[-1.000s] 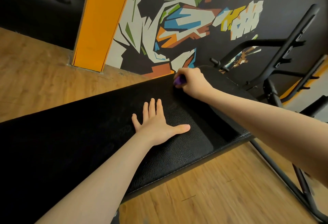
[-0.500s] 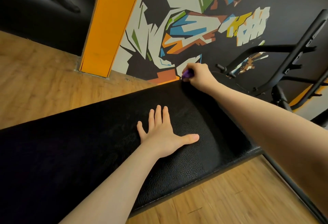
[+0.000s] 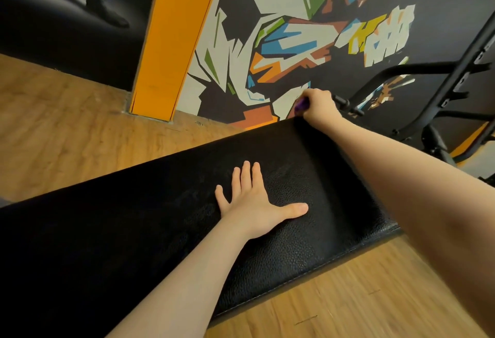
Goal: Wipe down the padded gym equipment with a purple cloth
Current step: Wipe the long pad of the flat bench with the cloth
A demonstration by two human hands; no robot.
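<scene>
Grip: your right hand point(image 3: 318, 107) clutches cloth point(image 3: 301, 103) at pad point(image 3: 160, 217) far corner; left hand point(image 3: 254, 201) flat, fingers spread, mid-pad | Step: wiping far edge | Next: likely drag cloth back along pad.

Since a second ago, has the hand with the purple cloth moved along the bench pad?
Yes. The right hand with the purple cloth slid from on top of the black pad out to its far edge, away from the flat left hand.
</scene>
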